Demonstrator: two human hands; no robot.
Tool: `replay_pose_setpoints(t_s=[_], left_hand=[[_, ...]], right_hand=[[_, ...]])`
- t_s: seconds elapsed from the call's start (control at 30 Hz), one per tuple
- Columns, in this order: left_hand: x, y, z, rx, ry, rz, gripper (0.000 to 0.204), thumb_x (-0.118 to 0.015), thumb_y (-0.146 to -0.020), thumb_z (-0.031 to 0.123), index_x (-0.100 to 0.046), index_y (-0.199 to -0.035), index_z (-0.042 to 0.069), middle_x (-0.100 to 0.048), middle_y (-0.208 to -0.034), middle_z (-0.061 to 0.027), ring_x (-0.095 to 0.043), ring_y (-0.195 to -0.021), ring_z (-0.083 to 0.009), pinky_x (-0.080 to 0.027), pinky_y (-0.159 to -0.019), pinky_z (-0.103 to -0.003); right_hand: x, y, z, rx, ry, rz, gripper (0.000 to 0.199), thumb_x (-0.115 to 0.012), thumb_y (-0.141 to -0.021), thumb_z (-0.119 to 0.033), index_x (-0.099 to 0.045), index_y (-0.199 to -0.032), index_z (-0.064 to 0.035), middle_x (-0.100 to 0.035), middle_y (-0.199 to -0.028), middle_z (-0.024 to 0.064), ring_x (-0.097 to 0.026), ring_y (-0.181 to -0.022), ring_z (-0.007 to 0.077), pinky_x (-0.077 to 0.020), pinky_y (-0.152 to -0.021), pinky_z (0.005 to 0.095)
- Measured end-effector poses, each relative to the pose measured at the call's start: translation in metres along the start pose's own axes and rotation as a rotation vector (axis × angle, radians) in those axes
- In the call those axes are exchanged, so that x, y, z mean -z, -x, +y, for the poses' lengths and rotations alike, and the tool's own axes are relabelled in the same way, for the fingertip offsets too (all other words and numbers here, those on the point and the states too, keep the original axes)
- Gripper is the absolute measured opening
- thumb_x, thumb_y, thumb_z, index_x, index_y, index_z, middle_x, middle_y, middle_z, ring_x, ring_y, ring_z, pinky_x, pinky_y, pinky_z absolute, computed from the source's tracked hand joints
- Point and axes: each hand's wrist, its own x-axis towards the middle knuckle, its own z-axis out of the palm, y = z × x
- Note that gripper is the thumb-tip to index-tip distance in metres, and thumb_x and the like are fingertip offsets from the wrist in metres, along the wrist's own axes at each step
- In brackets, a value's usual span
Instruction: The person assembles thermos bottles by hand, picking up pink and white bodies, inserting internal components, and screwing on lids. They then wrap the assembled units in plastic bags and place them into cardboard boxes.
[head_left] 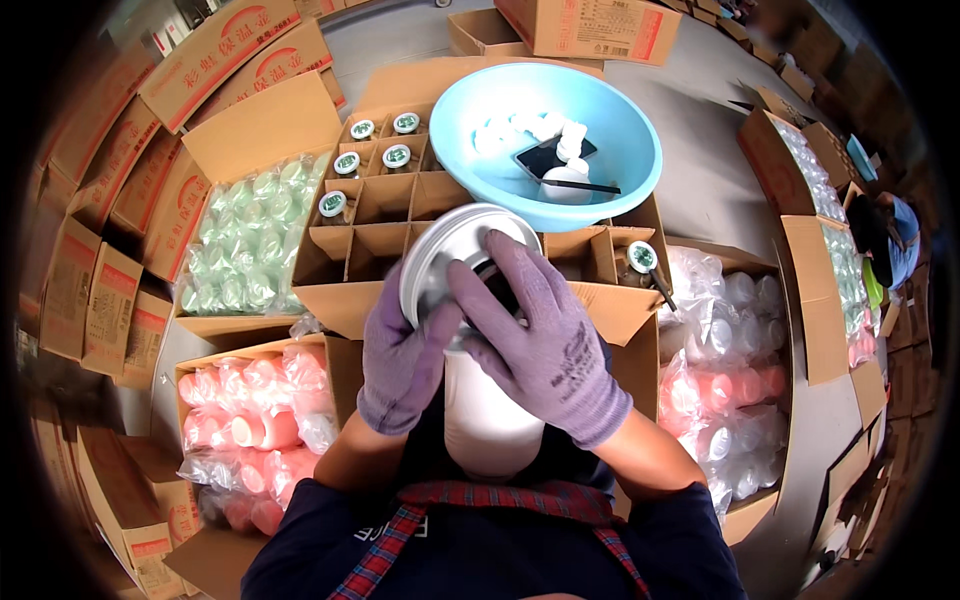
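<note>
Both my hands wear purple-grey knit gloves and work on a white flask in front of my chest. Its pale cylinder tilts toward me, and a wide white round rim with a grey inside faces up. My left hand grips the left side of the rim, thumb pressed inward. My right hand holds the rim's right side, its index and middle fingers reaching over the dark opening. The fingers partly hide the opening. Just beyond stands a divided carton holding several flasks with white-and-green caps.
A light-blue basin rests on the carton, with white caps, a black phone and a dark stick. Open boxes of bagged green, pink and clear-white cups flank me. Stacked cartons line the left. Another person is far right.
</note>
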Motion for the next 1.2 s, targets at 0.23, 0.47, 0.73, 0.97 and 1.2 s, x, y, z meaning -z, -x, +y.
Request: replay_pose_setpoints(t_s=[0.23,0.47,0.73,0.97,1.2], left_hand=[[-0.032,0.013,0.01,-0.188,-0.317,-0.058,0.089,-0.078,-0.09,0.04,-0.036,-0.152,-0.008,-0.062,-0.13,-0.0125,-0.062,-0.113,-0.0178,-0.049,-0.098,-0.03],[-0.04,0.013,0.005,-0.186,-0.281,-0.115,0.084,-0.081,-0.088,0.035,-0.04,-0.149,-0.007,-0.063,-0.131,-0.01,-0.06,-0.118,-0.0161,-0.047,-0.103,-0.032],[-0.048,0.009,0.009,-0.176,-0.311,-0.14,0.084,-0.082,-0.088,0.028,-0.038,-0.151,-0.006,-0.064,-0.131,-0.0097,-0.061,-0.115,-0.0143,-0.049,-0.098,-0.029],[-0.031,-0.012,0.005,-0.072,-0.407,-0.254,0.071,-0.082,-0.083,0.009,-0.05,-0.146,0.0,-0.069,-0.125,-0.0082,-0.063,-0.109,-0.0115,-0.052,-0.093,-0.028],[0.049,-0.06,-0.011,0.392,-0.355,-0.997,0.078,-0.08,-0.087,0.038,-0.049,-0.145,-0.004,-0.068,-0.122,-0.0093,-0.062,-0.115,-0.0152,-0.051,-0.098,-0.032]], right_hand=[[-0.008,0.019,0.02,-0.6,-0.919,0.129,0.083,-0.074,-0.091,-0.043,-0.041,-0.149,0.0054,-0.068,-0.112,0.024,-0.072,-0.094,0.0285,-0.0574,-0.081,0.0343],[0.016,0.025,0.018,-0.611,-0.835,0.094,0.067,-0.074,-0.088,-0.017,-0.047,-0.148,-0.0024,-0.035,-0.151,0.0344,-0.054,-0.127,0.045,-0.0488,-0.102,0.0415],[0.027,0.024,0.028,-0.93,-1.254,0.02,0.074,-0.074,-0.09,-0.016,-0.037,-0.149,0.01,-0.051,-0.141,0.0289,-0.06,-0.124,0.0336,-0.0531,-0.096,0.0427],[0.014,0.044,0.021,-0.791,-0.778,0.187,0.048,-0.064,-0.099,-0.021,-0.054,-0.136,0.0075,-0.065,-0.07,0.0057,-0.065,-0.057,0.0179,-0.0524,-0.058,0.0284],[-0.02,0.087,0.058,-0.5,-0.968,0.244,0.046,-0.055,-0.1,-0.02,-0.056,-0.139,0.0043,-0.061,-0.132,0.0186,-0.057,-0.125,0.0293,-0.0409,-0.11,0.0385]])
